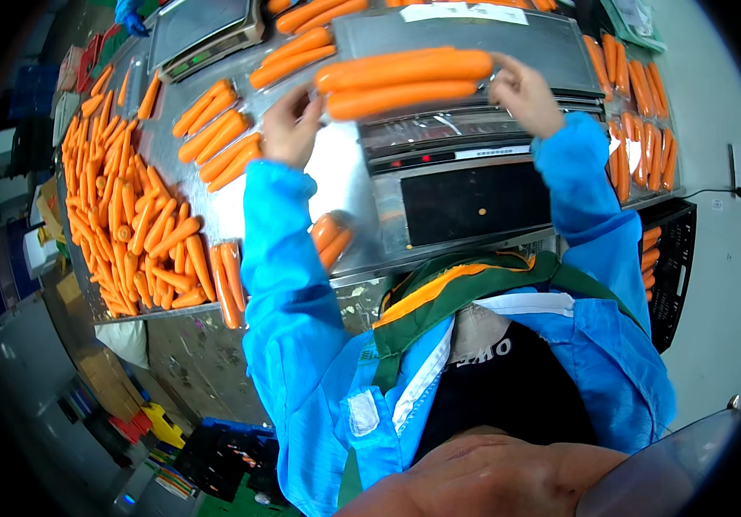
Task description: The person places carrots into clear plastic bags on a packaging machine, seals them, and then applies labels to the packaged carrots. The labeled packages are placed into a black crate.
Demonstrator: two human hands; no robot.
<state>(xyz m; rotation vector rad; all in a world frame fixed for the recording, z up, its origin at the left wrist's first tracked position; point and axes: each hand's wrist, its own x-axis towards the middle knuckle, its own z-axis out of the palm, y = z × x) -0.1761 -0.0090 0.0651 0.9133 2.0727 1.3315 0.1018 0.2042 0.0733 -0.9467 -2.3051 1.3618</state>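
Between my two hands, over the wrapping machine, a pack of carrots (403, 79) is held lengthwise, slightly blurred. My left hand (293, 123) is at its left end, thumb and fingers around the edge. My right hand (525, 94) pinches the other end with the fingertips. Below the pack lie the machine's dark strip with red lights (412, 161) and a black plate (479, 201) bearing a small orange bit. Several wrapped carrot packs (214, 139) lie left of my left hand. Another group of carrots (332, 240) is near the table's front edge, partly behind my left sleeve.
A big heap of loose carrots (131, 226) covers the table's left end. Wrapped packs (642, 148) are lined up at the right, above a black crate (674, 271). A scale (202, 32) stands at the back left, near another person's blue-gloved hand (130, 16).
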